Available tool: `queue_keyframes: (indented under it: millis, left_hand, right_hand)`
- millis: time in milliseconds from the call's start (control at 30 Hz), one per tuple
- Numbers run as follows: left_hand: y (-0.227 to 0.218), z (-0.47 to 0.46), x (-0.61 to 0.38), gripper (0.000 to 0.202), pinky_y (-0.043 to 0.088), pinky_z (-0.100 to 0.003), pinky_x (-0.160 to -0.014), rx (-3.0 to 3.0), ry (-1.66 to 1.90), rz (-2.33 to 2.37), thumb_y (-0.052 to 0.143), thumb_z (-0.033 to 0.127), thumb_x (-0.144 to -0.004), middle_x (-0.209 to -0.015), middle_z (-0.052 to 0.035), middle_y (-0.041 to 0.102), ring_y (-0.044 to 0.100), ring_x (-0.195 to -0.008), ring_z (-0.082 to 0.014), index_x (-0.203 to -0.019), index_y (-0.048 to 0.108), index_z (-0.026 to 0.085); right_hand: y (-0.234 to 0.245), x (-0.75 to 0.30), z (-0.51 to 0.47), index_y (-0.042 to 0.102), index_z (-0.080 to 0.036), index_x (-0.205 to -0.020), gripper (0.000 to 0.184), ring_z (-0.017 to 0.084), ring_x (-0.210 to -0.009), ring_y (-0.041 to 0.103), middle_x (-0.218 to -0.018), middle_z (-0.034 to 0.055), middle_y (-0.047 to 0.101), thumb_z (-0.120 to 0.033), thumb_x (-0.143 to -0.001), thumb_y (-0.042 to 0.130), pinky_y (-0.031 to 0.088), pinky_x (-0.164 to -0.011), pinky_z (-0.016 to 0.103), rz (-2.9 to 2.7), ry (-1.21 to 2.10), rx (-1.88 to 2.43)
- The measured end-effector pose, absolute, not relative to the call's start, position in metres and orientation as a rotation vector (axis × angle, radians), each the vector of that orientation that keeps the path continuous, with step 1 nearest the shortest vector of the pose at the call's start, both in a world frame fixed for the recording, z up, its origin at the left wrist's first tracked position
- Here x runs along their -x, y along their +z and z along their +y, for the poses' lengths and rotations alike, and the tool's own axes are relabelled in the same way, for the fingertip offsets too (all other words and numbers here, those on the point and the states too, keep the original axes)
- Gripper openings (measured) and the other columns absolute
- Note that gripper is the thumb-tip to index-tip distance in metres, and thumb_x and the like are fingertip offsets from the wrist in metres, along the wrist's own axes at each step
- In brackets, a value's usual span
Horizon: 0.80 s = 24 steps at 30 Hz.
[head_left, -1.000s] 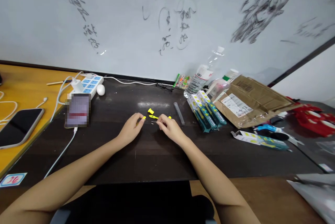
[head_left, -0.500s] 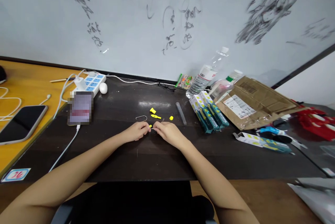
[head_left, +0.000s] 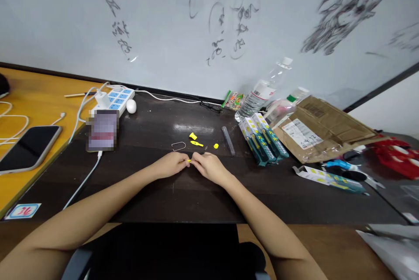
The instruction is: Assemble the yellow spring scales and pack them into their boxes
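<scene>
My left hand (head_left: 170, 164) and my right hand (head_left: 207, 167) meet fingertip to fingertip over the dark table (head_left: 196, 192). Both are closed in a pinch around a tiny yellow piece (head_left: 189, 160); the right hand's pinch seems to hold a thin pin against it, too small to make out. Just beyond the hands lie a bent wire clip (head_left: 178, 146), two small yellow plastic parts (head_left: 195, 140) and a yellow cap (head_left: 215, 145), with a clear tube (head_left: 228, 140) to their right.
Green-and-yellow boxes (head_left: 262, 138), water bottles (head_left: 262, 95) and a cardboard package (head_left: 322, 126) stand at the right. A power strip (head_left: 114, 100), a blurred item (head_left: 102, 129) and a charging cable (head_left: 83, 181) lie left. A phone (head_left: 28, 147) rests on the orange table.
My hands have drawn together from apart until their fingertips touch around the yellow piece. The wire clip, hidden by the left hand before, now lies in view. The camera has tilted slightly down.
</scene>
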<state>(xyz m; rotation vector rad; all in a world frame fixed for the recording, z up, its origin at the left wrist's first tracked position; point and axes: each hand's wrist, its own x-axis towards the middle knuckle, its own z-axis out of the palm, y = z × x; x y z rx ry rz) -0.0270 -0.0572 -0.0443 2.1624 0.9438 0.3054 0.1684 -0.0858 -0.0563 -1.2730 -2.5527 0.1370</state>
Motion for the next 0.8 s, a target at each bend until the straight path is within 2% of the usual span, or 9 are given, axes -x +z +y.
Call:
queue_keyframes:
  millis: [167,400,600,800]
  left_hand:
    - [-0.045,-0.058,0.028,0.025,0.032,-0.021,-0.055,-2.125,0.318,0.948,0.041,0.026,-0.084,-0.060,0.0021,0.053,0.047,-0.056,-0.0109,-0.083,0.063,0.015]
    - [-0.042,-0.055,0.031,0.026,0.033,-0.020,-0.051,-1.960,0.197,0.866,0.037,0.026,-0.085,-0.055,0.0042,0.047,0.042,-0.049,-0.0098,-0.089,0.059,0.014]
    - [-0.044,-0.065,0.026,0.024,0.039,-0.026,-0.064,-2.361,0.251,0.992,0.035,0.025,-0.089,-0.077,-0.0061,0.063,0.058,-0.070,-0.0180,-0.083,0.057,0.016]
    - [-0.042,-0.077,0.021,0.027,0.042,-0.031,-0.067,-2.467,0.145,1.136,0.028,0.023,-0.092,-0.082,-0.0128,0.065,0.062,-0.075,-0.0247,-0.093,0.053,0.014]
  right_hand:
    - [-0.054,-0.168,-0.086,0.051,-0.021,-0.086,0.013,0.013,-0.065,0.058,-0.074,0.0010,0.064,-0.027,-0.094,0.042,0.036,-0.064,0.022,-2.434,0.373,1.263]
    - [-0.049,-0.169,-0.089,0.052,-0.020,-0.083,0.011,0.010,-0.051,0.049,-0.057,-0.0046,0.054,-0.025,-0.091,0.046,0.031,-0.055,0.019,-2.306,0.654,1.268]
    - [-0.047,-0.167,-0.089,0.050,-0.020,-0.079,0.011,0.010,-0.052,0.048,-0.060,-0.0044,0.055,-0.021,-0.090,0.047,0.032,-0.057,0.019,-2.268,0.651,1.268]
    - [-0.048,-0.161,-0.093,0.049,-0.021,-0.081,0.010,0.011,-0.052,0.051,-0.061,-0.0032,0.057,-0.021,-0.090,0.045,0.033,-0.056,0.020,-2.263,0.600,1.311]
